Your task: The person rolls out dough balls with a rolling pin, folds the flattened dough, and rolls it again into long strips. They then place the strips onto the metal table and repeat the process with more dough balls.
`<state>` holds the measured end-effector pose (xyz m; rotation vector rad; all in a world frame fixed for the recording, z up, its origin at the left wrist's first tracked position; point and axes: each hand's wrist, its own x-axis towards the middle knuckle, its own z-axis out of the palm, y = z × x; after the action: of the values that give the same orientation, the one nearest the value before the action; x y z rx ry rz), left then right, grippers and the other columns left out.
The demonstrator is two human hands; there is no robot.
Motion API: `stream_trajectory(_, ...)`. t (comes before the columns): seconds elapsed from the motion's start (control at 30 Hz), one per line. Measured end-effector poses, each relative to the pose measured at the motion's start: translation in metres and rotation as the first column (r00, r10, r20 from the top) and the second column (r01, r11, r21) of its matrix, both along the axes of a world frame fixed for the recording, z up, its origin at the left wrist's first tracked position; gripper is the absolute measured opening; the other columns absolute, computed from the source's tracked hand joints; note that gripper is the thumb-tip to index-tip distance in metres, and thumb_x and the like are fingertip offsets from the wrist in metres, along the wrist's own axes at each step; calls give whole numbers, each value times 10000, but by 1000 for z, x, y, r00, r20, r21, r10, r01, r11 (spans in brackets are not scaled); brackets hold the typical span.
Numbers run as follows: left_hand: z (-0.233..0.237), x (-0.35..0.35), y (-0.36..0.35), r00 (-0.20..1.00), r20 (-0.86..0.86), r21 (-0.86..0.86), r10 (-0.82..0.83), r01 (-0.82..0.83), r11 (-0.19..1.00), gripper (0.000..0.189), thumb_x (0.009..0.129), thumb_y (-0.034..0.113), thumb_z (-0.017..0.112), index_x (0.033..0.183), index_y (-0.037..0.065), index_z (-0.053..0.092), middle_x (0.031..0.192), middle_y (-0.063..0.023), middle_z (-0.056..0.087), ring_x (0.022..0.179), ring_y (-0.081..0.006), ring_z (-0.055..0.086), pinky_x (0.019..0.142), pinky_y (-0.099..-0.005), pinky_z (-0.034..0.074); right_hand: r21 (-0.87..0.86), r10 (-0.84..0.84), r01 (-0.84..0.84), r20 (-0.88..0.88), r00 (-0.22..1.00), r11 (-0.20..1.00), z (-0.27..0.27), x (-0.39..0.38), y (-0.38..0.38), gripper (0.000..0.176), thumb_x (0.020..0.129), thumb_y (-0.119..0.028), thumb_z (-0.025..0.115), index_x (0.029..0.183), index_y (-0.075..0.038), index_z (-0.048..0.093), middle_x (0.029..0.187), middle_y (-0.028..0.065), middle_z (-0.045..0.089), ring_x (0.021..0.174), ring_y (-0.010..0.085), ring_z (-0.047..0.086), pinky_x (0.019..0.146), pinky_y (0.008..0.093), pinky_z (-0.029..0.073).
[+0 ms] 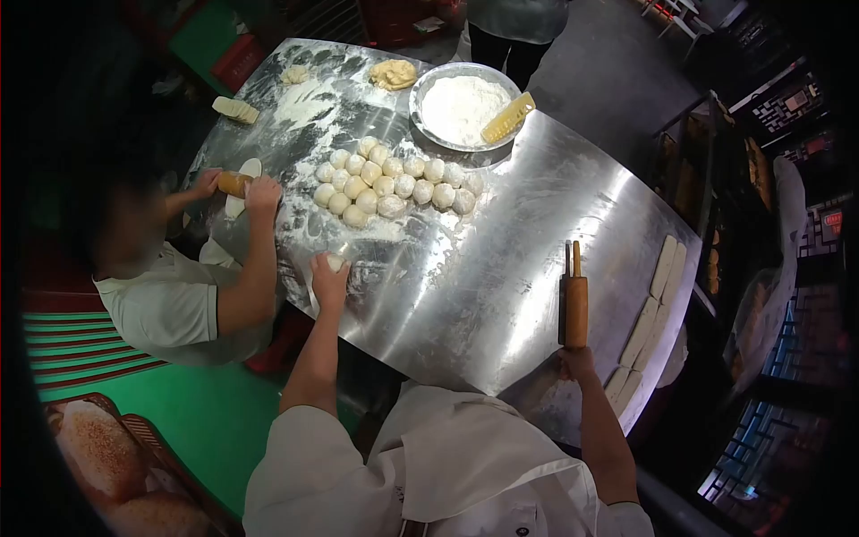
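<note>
My left hand (329, 279) is closed around a pale dough ball (336, 261) at the near left part of the steel table (465, 304). Beyond it, several floured dough balls (383, 186) sit in a close group. On the right, my right hand (576, 362) grips the near handle of a wooden rolling pin (577, 309), which points away from me along the tabletop. To the right of the pin, long pale strips (651, 318), apparently dough, lie along the table's edge.
At left a co-worker's hands hold another rolling pin (234, 184) over flattened dough (243, 199). A flour bowl (418, 115) stands at the back with a yellow perforated tool (507, 118) on its rim. Near it lies a yellowish dough lump (393, 74). Another person (517, 22) stands beyond.
</note>
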<state>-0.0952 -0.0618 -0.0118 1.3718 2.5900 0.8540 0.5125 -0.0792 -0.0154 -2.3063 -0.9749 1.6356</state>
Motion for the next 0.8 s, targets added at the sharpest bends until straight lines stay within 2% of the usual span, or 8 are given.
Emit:
stream_trajectory(0.07,8,37,15,999,18,-91,51,-49,995,468,763,182,791,1162,72,572,1172,-147,522,1043,-374,591,860,-468,504,6,10,-10,6,1000,1000,10,-2,2,256,838,-145,720,698,15,578,515,117,582,395,240,607,316,345,433)
stream_trajectory(0.2,21,108,31,922,159,-83,-352,368,926,479,756,184,793,1167,111,558,1170,-114,532,1032,-374,596,834,-468,516,-27,6,-6,-6,1000,1000,14,-4,4,253,846,-147,711,706,15,576,514,114,580,395,240,608,316,347,431)
stream_trajectory(0.3,20,122,64,932,173,104,-318,304,947,458,752,178,790,1147,113,568,1158,-113,534,1025,-368,597,830,-469,515,24,46,-47,35,998,999,10,-5,5,269,853,-161,707,696,11,571,511,111,577,393,237,605,320,347,432)
stream_trajectory(0.43,17,129,102,980,147,-37,-132,139,990,442,744,171,787,1132,122,581,1135,-106,536,1024,-355,596,832,-465,515,24,7,-6,-33,999,1000,15,-6,1,265,845,-150,711,688,8,566,517,107,574,384,231,593,325,351,433)
stream_trajectory(0.5,14,156,115,882,223,-119,-416,448,886,445,746,181,796,1133,128,583,1127,-102,530,1034,-338,592,835,-464,513,19,-10,10,-30,999,1000,16,-5,0,264,845,-149,710,687,7,567,517,105,573,383,228,590,327,351,433)
stream_trajectory(0.53,14,167,122,858,247,-27,-450,471,882,449,745,170,795,1138,134,581,1119,-103,527,1033,-341,588,836,-471,513,25,-37,38,-29,999,999,15,-7,2,262,848,-152,704,690,7,570,515,104,572,385,227,591,331,351,434)
stream_trajectory(0.7,20,207,134,883,158,-42,-443,454,890,434,741,132,776,1126,116,577,1130,-102,520,1023,-338,594,831,-463,525,52,-61,64,-49,997,997,21,-9,1,256,854,-165,697,700,4,582,509,102,573,389,221,591,349,343,446)
stream_trajectory(0.8,10,236,94,745,221,-180,-629,665,724,446,737,165,796,1122,113,578,1147,-106,512,1048,-322,589,833,-455,528,60,2,-2,-6,1000,998,17,-8,1,256,844,-159,703,689,3,579,503,103,573,385,214,587,359,337,457)
